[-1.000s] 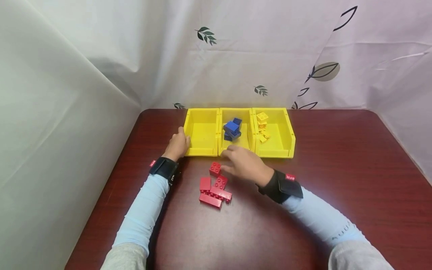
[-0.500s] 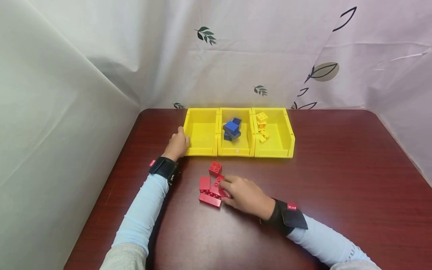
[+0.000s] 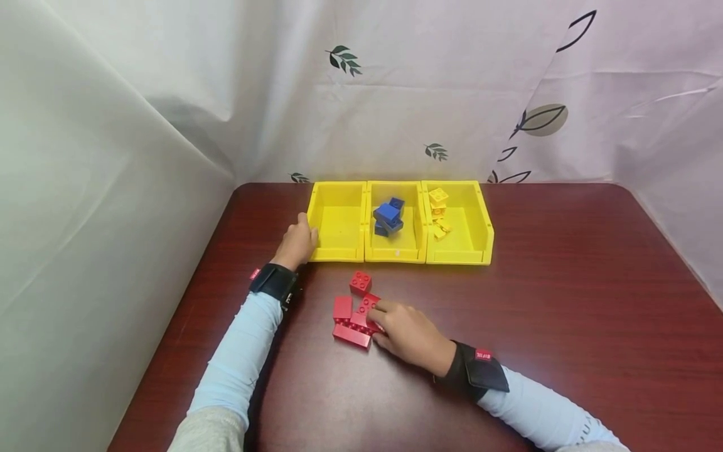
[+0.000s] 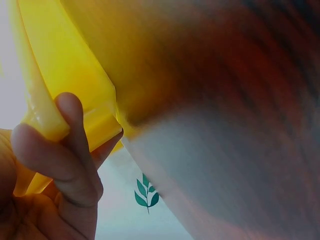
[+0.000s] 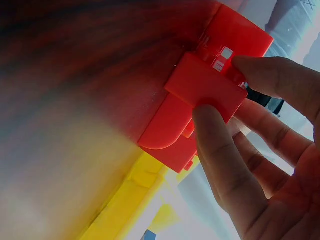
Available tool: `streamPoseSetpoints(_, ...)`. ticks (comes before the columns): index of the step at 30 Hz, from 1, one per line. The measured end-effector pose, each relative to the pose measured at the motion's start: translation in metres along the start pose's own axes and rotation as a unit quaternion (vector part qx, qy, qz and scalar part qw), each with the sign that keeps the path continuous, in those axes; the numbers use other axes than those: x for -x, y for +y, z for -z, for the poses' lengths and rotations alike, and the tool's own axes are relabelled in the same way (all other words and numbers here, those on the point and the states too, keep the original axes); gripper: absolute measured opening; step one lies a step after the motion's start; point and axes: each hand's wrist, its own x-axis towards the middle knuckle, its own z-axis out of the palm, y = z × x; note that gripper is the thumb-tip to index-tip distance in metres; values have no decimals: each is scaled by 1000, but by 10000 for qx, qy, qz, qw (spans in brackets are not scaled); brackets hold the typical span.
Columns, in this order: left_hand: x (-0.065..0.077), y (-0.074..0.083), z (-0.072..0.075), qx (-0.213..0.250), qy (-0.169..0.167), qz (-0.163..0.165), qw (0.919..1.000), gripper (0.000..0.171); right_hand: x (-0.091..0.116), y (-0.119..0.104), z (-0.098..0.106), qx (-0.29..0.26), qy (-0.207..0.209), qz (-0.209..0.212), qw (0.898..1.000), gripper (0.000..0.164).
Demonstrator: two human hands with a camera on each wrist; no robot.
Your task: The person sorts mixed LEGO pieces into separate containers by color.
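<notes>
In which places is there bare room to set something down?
Bare tabletop stretches from the rightmost yellow bin to the right edge; another patch lies between the forearms, in front of the red bricks. The leftmost bin looks bare inside. Crowded: the red bricks, where the right grip pinches one, and the middle bin, holding blue bricks.

Vs. 1 s ago, R hand (image 3: 409,338) has been drawn back from front of mid yellow bin (image 3: 383,255) to red blocks (image 3: 351,336); 1 red block (image 5: 202,82) now apparently pinched, tho partly hidden.
</notes>
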Motion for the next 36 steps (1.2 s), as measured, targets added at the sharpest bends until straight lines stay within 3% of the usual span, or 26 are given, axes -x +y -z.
streamPoseSetpoints(16, 1, 1, 1, 23, 47, -64, 10000, 39, -3, 0, 4, 28, -187, -45, 9998, 24)
streamPoseSetpoints(23, 1, 0, 2, 81, 18, -66, 9999, 39, -13, 2, 25, 52, -238, -99, 9997, 31)
streamPoseSetpoints(30, 0, -1, 2, 70, 81, -88, 9999, 40, -50, 6, 57, -129, 305, -137, 9994, 26)
streamPoseSetpoints(36, 0, -1, 0, 27, 37, -83, 10000, 39, -105, 15, 67, -298, 237, -747, 9965, 21)
